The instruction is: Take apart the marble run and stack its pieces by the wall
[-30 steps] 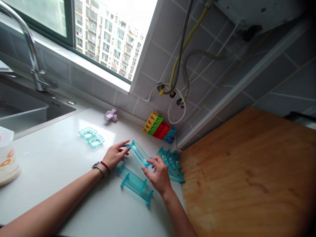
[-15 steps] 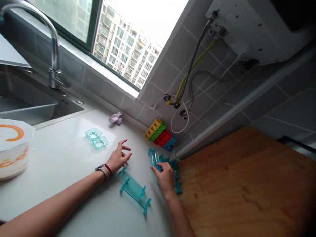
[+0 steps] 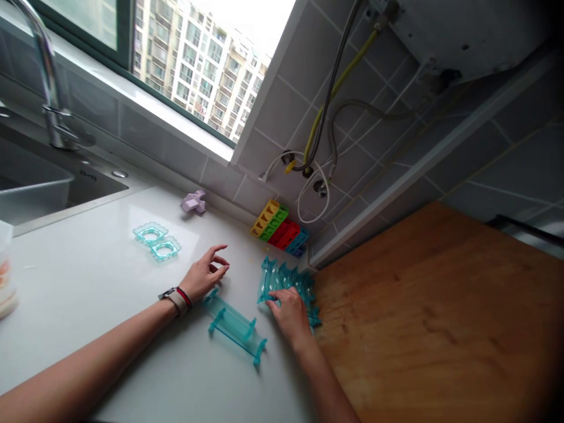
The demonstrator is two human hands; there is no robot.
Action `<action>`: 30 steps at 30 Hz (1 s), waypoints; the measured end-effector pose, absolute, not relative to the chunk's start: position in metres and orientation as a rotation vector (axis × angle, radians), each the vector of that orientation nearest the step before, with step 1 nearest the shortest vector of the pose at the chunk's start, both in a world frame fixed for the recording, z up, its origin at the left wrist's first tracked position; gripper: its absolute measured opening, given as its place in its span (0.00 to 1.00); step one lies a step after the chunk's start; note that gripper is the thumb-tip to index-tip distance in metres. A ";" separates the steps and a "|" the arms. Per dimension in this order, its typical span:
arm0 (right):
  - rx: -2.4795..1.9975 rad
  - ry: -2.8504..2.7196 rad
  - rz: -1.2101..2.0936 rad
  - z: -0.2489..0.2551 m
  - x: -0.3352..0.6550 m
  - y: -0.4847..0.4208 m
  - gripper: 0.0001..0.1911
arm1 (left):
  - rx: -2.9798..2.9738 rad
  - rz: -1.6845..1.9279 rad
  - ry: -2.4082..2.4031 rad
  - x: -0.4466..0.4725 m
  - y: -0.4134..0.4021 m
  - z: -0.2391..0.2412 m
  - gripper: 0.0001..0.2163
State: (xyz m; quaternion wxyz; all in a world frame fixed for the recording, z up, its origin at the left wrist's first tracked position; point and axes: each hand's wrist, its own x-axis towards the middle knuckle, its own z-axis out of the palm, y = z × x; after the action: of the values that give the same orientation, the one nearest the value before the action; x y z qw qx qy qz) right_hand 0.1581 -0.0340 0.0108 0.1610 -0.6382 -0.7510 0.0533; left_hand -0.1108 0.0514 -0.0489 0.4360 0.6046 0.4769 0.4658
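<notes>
White tub, cropped by the frame; the left hand, fingers loosely curled around nothing, near turquoise straight pieces; the right hand pinches a turquoise wavy piece on the counter, partly hiding similar pieces.

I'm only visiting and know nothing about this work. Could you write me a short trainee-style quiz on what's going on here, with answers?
1. Which hand touches the wavy, translucent teal plastic pieces standing beside the brown wooden board?

2. True or false: the pale lilac, faceted object lies on the glossy white countertop, apart from both hands.

3. The left hand is:
A) gripping the chrome faucet
B) holding nothing
C) flat on the wooden board

Key:
1. The right hand
2. True
3. B
</notes>
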 end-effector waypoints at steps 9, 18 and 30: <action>-1.835 -2.103 0.101 0.023 0.170 -0.037 0.15 | 1.481 1.100 1.199 -0.111 0.052 -0.047 0.30; -1.573 -1.568 0.221 -0.031 0.189 -0.157 0.13 | 1.559 1.031 1.230 -0.112 0.056 -0.047 0.19; -1.553 -1.348 0.731 -0.042 0.185 -0.163 0.20 | 1.452 1.114 1.240 -0.114 0.056 -0.046 0.18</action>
State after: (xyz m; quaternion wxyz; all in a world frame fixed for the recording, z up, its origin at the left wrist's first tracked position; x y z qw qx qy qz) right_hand 0.1849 -0.1634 -0.0423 0.4613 -0.6312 -0.5481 0.2972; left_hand -0.1140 0.0562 -0.0462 0.4492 0.5868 0.5012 0.4502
